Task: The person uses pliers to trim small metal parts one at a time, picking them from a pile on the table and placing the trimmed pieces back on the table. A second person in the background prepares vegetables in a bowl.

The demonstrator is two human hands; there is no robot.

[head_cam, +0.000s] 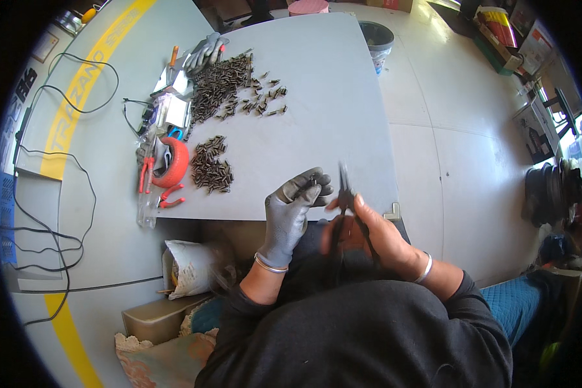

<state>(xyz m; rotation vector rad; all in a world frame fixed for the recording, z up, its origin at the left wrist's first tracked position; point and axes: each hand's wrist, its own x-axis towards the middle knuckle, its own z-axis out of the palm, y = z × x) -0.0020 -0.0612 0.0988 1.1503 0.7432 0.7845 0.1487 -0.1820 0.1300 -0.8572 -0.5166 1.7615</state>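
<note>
My left hand (291,208), in a grey coated work glove, pinches a small dark metal part (313,181) between thumb and fingertips at the table's near edge. Just right of it, my bare right hand (376,228) grips dark long-nosed pliers (344,194), slightly blurred, their jaws pointing away from me and apart from the small part. On the grey tabletop (320,121) lie a large heap of small dark cylindrical metal parts (218,87), several loose ones beside it, and a smaller heap (212,167) nearer to me.
Along the table's left side are a red ring-shaped object (174,162), red-handled pliers (172,195), blue-handled scissors (175,133), a pair of grey gloves (206,52) and an orange-handled tool (174,56). A bin (376,39) stands beyond the right edge. A black cable (82,169) hangs at far left.
</note>
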